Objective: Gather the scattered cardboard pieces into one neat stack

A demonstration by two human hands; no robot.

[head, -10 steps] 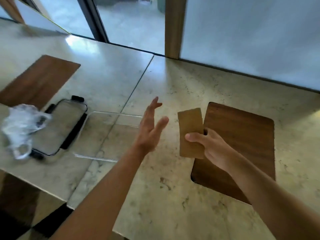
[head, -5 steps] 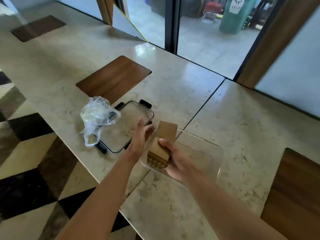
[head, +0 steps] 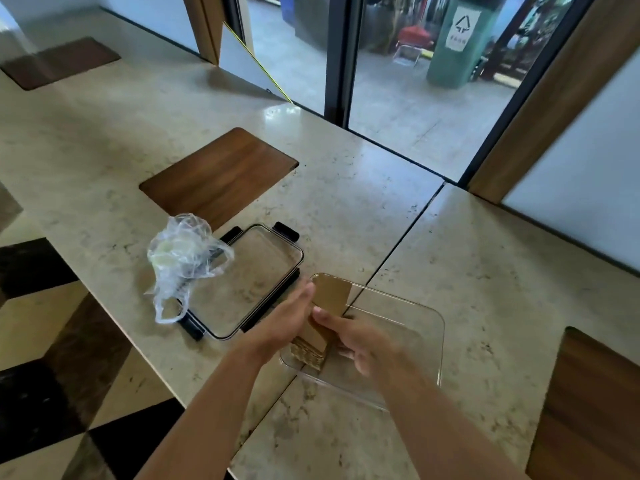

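A stack of brown cardboard pieces (head: 329, 299) is held tilted over the near left corner of a clear plastic container (head: 426, 327) on the marble counter. Its layered lower edge rests at the container's corner. My right hand (head: 356, 337) grips the stack from the right, thumb on its top face. My left hand (head: 284, 320) presses flat against the stack's left side, fingers straight and together.
The container's lid (head: 256, 282) with black clips lies just left, a crumpled clear plastic bag (head: 183, 258) on its left end. Wooden inlays (head: 221, 174) sit in the counter at left, far left and bottom right. The counter edge drops to a checkered floor at left.
My view swung left from the right wooden inlay. My right hand carried the cardboard to the clear container, and my left hand closed in against the stack's left side.
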